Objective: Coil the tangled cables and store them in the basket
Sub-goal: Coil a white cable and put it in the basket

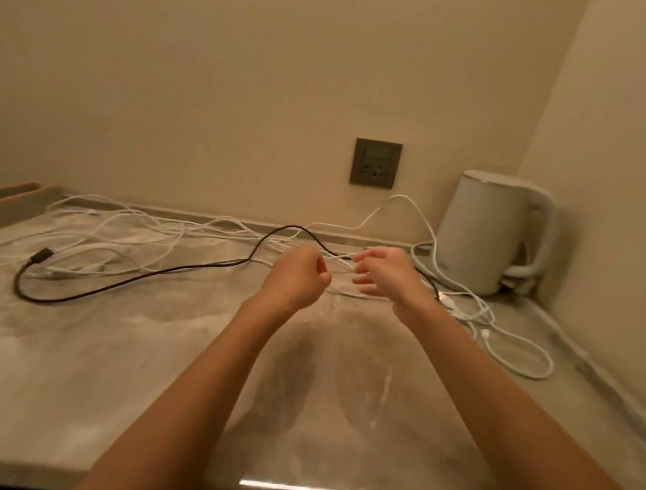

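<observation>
Left hand (300, 277) grip is clenching tight. Right hand (384, 272) grip is pinching with thumb and forefinger, other fingers loose. Both seem to be holding one strand of the white cables (143, 228), which are lying tangled across the surface (114, 364) with a black cable (139, 278). Best to be teasing one strand out slowly, not tightening knots.

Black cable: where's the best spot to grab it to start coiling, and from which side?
Take the black cable by its plug end, probably: it lies at the left edge of the white cables, flat on the counter. Come down from the left and pinch just behind the plug.
</observation>
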The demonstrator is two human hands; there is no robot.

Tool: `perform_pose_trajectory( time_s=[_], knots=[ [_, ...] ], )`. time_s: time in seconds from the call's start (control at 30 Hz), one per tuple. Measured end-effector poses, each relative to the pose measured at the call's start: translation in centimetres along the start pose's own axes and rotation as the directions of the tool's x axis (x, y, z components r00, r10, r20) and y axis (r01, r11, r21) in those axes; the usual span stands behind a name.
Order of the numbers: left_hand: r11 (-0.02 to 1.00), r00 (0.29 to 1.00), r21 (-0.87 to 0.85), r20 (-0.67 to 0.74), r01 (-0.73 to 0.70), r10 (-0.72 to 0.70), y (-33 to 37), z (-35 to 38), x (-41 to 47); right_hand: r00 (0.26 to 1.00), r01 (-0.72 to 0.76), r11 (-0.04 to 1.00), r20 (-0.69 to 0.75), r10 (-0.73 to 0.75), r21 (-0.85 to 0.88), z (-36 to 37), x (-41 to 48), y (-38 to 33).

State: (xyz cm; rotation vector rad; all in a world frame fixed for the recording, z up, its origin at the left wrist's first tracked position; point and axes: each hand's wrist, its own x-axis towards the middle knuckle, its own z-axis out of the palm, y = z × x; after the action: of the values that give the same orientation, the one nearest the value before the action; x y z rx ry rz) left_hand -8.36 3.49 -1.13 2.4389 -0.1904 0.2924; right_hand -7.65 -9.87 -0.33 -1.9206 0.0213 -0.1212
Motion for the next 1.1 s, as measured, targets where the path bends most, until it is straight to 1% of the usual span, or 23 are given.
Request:
perform_pose_trajectory(
  time_s=[0.07,0.13,0.2,0.27,0.3,0.4,0.47,0.5,0.53,0.57,0.63,0.67,0.7,0.77,0.8,0.83,0.87,0.9,0.93,0.97,1.03,1.07,1.1],
  knots=[
    [0.999,0.997,0.030,0.079,-0.029,0.027,1.5,2.0,1.0,0.996,-0.028,0.998,-0.082,0.023,-0.058,-2.4,1.6,2.0],
    [0.996,0.991,0.060,0.124,-0.061,0.053,2.4,4.1,2.3,0.986,-0.046,0.985,-0.166,0.017,-0.168,-4.9,3.2,4.0],
    [0.987,0.981,0.100,0.165,-0.124,0.107,2.8,5.7,3.5,0.985,-0.070,0.952,-0.174,0.018,-0.297,-6.6,4.5,5.5],
    [0.967,0.952,0.113,0.234,-0.228,0.197,3.2,7.2,4.6,0.989,-0.105,0.929,-0.139,0.059,-0.354,-7.8,5.2,6.4],
    [0.952,0.929,0.110,0.273,-0.287,0.248,3.4,7.6,4.8,0.988,-0.125,0.936,-0.126,0.088,-0.329,-8.1,5.4,6.8],
    [0.885,0.857,0.149,0.362,-0.441,0.366,4.3,9.2,5.7,0.977,-0.199,0.973,-0.105,0.187,-0.117,-8.9,6.2,7.7],
    [0.836,0.833,0.225,0.390,-0.500,0.393,4.6,9.6,6.3,0.970,-0.232,0.972,-0.082,0.229,-0.031,-9.2,6.3,7.7],
    [0.827,0.834,0.243,0.381,-0.507,0.399,4.7,9.6,6.5,0.968,-0.244,0.970,-0.068,0.243,-0.009,-9.2,6.2,7.5],
    [0.835,0.847,0.241,0.350,-0.495,0.401,4.5,9.6,6.8,0.967,-0.248,0.969,-0.057,0.249,0.018,-9.3,6.2,7.4],
    [0.859,0.872,0.218,0.283,-0.463,0.399,4.5,9.5,7.1,0.968,-0.245,0.969,-0.043,0.246,0.028,-9.5,6.0,7.2],
    [0.936,0.941,0.094,0.059,-0.338,0.334,4.0,9.0,7.9,0.977,-0.215,0.977,-0.002,0.215,0.005,-9.7,5.9,6.7],
    [0.970,0.970,-0.006,-0.036,-0.242,0.241,3.7,8.6,8.4,0.982,-0.186,0.982,0.017,0.186,-0.014,-9.8,5.8,6.2],
    [0.984,0.988,-0.121,-0.093,-0.133,0.122,3.4,8.2,8.7,0.990,-0.137,0.990,0.030,0.138,-0.029,-9.8,5.8,5.9],
    [0.949,0.986,-0.313,-0.144,0.037,-0.086,2.3,7.5,9.4,0.999,-0.026,1.000,0.035,0.026,-0.004,-9.7,6.0,5.0],
    [0.932,0.977,-0.354,-0.154,0.082,-0.145,1.8,7.1,9.7,0.999,0.017,1.000,0.041,-0.018,0.020,-9.6,6.1,4.5],
    [0.939,0.971,-0.328,-0.176,0.100,-0.165,1.2,6.7,9.9,0.997,0.041,0.999,0.059,-0.043,0.034,-9.4,6.4,4.1],
    [0.973,0.967,-0.211,-0.215,0.092,-0.138,0.7,6.6,10.0,0.995,0.042,0.999,0.089,-0.045,0.035,-9.1,6.6,3.5],
    [0.997,0.965,-0.055,-0.253,0.058,-0.070,0.5,6.5,9.9,0.991,0.031,0.999,0.126,-0.034,0.022,-8.7,6.9,3.1],
    [0.997,0.962,0.073,-0.271,-0.014,0.034,0.4,6.4,9.8,0.987,0.019,1.000,0.162,-0.019,0.004,-8.3,7.2,2.4],
    [0.980,0.955,0.160,-0.250,-0.119,0.157,0.7,6.5,9.6,0.981,0.013,1.000,0.193,-0.011,-0.010,-8.0,7.5,1.9],
    [0.908,0.911,0.217,-0.129,-0.359,0.391,1.2,6.3,9.6,0.971,0.021,1.000,0.239,-0.018,-0.011,-7.5,8.2,1.0],
    [0.868,0.875,0.209,-0.086,-0.451,0.476,1.4,5.9,9.7,0.967,0.022,1.000,0.253,-0.022,0.006,-7.3,8.7,0.5],
    [0.853,0.861,0.191,-0.059,-0.486,0.505,1.5,5.6,9.7,0.965,0.010,0.999,0.260,-0.019,0.036,-7.4,9.0,0.4]
  ],
)
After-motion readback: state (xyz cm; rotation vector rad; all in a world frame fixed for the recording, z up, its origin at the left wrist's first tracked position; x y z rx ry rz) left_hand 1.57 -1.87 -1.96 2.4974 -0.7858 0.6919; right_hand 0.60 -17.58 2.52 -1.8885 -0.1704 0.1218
